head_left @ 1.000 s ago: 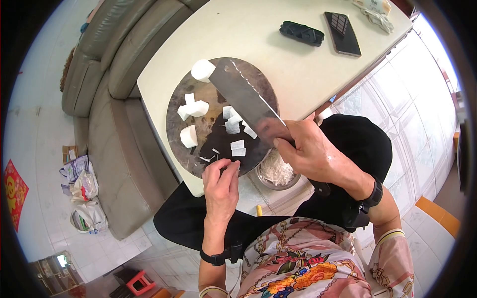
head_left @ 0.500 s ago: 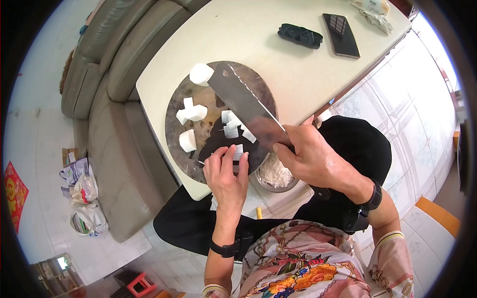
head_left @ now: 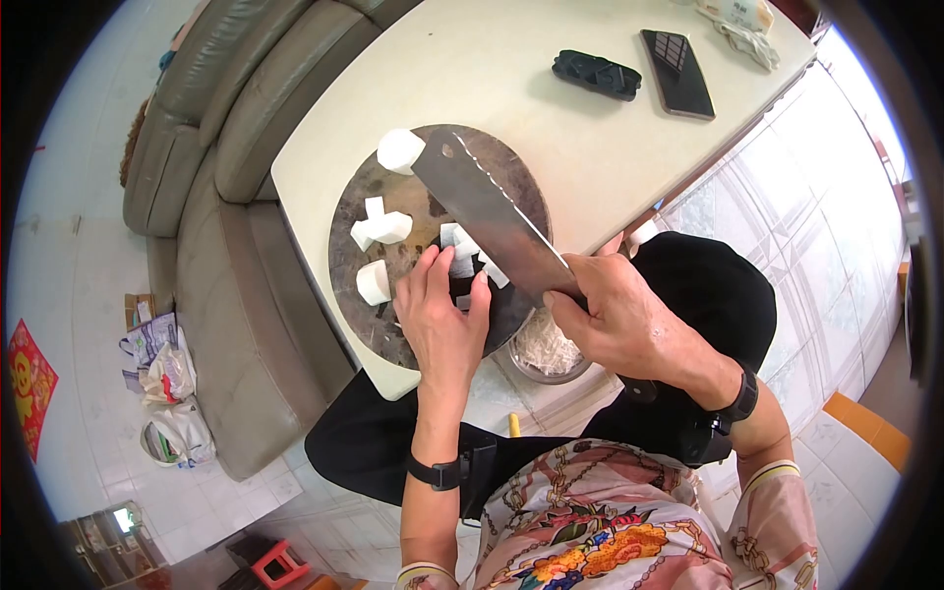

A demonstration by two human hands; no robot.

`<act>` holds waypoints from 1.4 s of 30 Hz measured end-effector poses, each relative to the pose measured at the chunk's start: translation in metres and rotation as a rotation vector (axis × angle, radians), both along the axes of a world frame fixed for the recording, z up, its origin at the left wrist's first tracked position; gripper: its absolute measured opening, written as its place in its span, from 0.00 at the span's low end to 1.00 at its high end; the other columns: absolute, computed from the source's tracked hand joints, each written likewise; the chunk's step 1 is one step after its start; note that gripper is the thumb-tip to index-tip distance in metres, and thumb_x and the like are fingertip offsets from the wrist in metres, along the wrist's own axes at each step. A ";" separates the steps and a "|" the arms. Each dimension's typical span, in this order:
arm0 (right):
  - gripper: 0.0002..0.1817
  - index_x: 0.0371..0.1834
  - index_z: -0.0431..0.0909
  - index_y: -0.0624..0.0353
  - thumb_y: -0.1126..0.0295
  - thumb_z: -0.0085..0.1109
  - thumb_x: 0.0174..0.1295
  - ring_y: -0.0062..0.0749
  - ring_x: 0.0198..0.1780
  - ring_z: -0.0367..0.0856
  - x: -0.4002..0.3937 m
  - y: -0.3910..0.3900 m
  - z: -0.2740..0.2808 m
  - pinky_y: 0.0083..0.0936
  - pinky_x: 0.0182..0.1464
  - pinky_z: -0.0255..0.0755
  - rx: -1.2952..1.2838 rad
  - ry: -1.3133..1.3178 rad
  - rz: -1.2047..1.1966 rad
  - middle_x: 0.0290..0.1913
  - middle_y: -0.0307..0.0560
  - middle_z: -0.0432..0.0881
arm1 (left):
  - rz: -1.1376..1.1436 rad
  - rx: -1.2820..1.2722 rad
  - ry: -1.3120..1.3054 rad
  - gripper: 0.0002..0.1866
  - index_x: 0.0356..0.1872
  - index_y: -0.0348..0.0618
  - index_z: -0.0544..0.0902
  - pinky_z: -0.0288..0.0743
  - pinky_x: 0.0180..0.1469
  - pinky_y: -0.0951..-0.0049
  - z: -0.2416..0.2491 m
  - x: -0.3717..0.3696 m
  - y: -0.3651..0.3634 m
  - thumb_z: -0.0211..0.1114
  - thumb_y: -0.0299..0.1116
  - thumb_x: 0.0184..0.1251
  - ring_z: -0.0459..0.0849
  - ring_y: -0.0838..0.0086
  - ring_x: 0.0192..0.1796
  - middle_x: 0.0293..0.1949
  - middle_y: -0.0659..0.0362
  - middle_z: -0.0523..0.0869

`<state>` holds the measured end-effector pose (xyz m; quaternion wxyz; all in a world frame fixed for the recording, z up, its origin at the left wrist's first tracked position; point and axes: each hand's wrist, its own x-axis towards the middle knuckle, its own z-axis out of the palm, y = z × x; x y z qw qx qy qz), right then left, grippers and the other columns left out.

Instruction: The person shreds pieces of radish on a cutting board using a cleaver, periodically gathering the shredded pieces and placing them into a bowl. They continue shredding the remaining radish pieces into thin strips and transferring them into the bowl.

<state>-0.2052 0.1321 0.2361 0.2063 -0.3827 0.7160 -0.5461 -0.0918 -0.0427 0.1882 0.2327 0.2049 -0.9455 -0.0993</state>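
Note:
My right hand (head_left: 619,310) is closed round the handle of a cleaver (head_left: 492,211), its broad dark blade slanting across a round chopping board (head_left: 364,192). White bits cling along the blade's upper edge. My left hand (head_left: 442,310) is over the board's near side, thumb and fingers apart at a cluster of cut white pieces (head_left: 451,234) that look like radish; it partly hides them. Larger white chunks lie to the left: one pair (head_left: 383,228) touching, one single chunk (head_left: 374,282), and a rounded one (head_left: 400,151) by the blade's far end.
Below the table edge, a metal bowl (head_left: 551,354) holds white shreds. A black object (head_left: 596,76) and a phone (head_left: 678,74) lie on the pale table (head_left: 472,59). A grey sofa (head_left: 226,256) stands at left, with bags (head_left: 167,379) on the floor beside it.
My left hand has moved up and slightly left, toward the cluster of white pieces. The cleaver and my right hand have stayed almost still.

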 end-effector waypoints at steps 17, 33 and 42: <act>0.07 0.21 0.71 0.70 0.77 0.55 0.52 0.64 0.26 0.76 0.005 0.004 -0.016 0.48 0.30 0.71 0.117 0.105 0.174 0.18 0.67 0.72 | 0.051 0.268 -0.017 0.16 0.43 0.35 0.79 0.72 0.53 0.59 0.004 0.009 0.001 0.70 0.24 0.50 0.79 0.53 0.49 0.44 0.49 0.80; 0.07 0.23 0.77 0.70 0.75 0.57 0.50 0.64 0.30 0.80 -0.028 -0.024 0.004 0.49 0.35 0.74 0.466 0.388 0.226 0.22 0.67 0.77 | 0.013 0.272 0.072 0.15 0.39 0.36 0.81 0.77 0.48 0.64 0.003 0.008 0.001 0.71 0.21 0.47 0.83 0.56 0.44 0.42 0.51 0.82; 0.06 0.23 0.73 0.68 0.76 0.57 0.51 0.61 0.26 0.79 -0.018 -0.020 0.004 0.46 0.31 0.73 0.295 0.287 0.210 0.19 0.63 0.75 | 0.044 0.398 0.114 0.16 0.40 0.38 0.81 0.75 0.49 0.59 0.002 0.009 0.003 0.71 0.21 0.46 0.81 0.53 0.47 0.43 0.52 0.81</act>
